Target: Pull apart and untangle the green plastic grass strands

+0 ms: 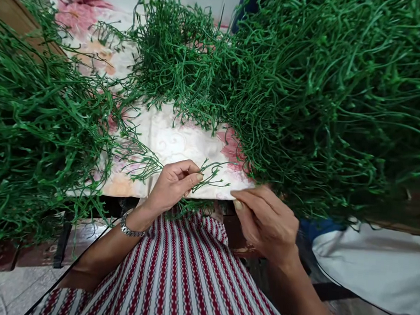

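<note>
Green stems (343, 99) on floral cloth (182, 143).

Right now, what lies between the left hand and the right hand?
In the head view, green stems from the left hand extend toward the right hand, over the flowered cloth.

Single head view, facing forward and steeply down, close above hands (174, 184) and flowered cloth (182, 143).

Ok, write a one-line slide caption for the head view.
Over a floral cloth flanked by green heaps, the left hand pinches thin green stems, the right hand close by.
</note>
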A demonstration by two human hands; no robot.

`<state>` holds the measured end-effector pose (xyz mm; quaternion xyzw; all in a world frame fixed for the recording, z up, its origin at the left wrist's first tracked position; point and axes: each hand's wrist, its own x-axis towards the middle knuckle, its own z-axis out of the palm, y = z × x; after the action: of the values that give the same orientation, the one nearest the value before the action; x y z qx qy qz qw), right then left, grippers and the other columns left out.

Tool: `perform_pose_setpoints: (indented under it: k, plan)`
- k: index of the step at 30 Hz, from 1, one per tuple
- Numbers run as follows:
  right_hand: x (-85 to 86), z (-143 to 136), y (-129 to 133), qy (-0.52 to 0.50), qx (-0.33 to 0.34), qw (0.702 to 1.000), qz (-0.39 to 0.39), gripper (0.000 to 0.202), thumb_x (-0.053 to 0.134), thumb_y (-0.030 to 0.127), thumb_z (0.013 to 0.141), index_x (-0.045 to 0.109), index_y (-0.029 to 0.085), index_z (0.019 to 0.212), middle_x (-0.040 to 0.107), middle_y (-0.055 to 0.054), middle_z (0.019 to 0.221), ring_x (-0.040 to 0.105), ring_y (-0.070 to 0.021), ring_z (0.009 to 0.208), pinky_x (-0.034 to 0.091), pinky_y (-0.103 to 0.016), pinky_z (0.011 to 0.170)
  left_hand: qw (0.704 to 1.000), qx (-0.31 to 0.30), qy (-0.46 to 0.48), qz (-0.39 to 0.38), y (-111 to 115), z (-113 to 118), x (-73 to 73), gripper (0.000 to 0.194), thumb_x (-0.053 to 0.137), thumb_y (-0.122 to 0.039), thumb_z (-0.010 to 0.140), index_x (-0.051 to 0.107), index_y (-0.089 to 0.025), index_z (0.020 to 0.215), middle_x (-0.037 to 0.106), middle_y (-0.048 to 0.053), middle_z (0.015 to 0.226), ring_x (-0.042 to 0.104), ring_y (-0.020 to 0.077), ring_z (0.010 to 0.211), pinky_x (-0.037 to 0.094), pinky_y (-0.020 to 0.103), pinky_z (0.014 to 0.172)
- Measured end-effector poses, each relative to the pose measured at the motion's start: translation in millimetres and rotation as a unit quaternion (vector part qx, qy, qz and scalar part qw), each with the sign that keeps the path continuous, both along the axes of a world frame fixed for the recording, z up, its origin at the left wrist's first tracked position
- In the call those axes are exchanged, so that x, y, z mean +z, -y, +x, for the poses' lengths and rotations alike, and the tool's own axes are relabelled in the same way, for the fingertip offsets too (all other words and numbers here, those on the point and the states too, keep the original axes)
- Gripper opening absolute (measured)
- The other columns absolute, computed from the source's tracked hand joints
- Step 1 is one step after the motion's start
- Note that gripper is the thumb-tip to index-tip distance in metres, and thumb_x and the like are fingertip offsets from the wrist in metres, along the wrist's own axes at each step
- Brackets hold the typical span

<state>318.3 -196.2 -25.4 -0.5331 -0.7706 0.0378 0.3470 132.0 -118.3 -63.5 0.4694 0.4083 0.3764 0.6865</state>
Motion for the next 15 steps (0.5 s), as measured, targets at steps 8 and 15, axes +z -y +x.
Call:
perform_pose_setpoints:
  k: [8, 15]
  plan:
    - [-16.7, -21, -36, 0.061, 0.032, 0.996, 0.054, 0.020, 0.055, 0.014, 0.079, 0.060, 0.017, 0.098, 0.061, -0.007, 0.092, 0.053, -0.0168, 0.084, 0.046, -0.032, 0.074, 0.997, 0.003, -0.043, 0.067, 3, 0, 6.6, 0.013, 0.061, -0.022, 0.075, 0.057, -0.014, 0.066, 0.041, -0.004, 0.060, 0.039, 0.0036, 0.048, 0.033, 0.015, 0.041]
    - [-16.7, -20, -39, 0.098, 0.046, 0.994, -0.003, 0.010, 0.054, 0.023, 0.082, 0.061, 0.017, 0.086, 0.062, -0.004, 0.086, 0.051, -0.0162, 0.080, 0.039, -0.033, 0.073, 0.996, 0.075, 0.022, -0.035, -6, -2, 1.4, 0.017, 0.068, -0.025, 0.070, 0.055, -0.015, 0.067, 0.039, -0.009, 0.045, 0.033, 0.0021, 0.033, 0.036, 0.015, 0.034]
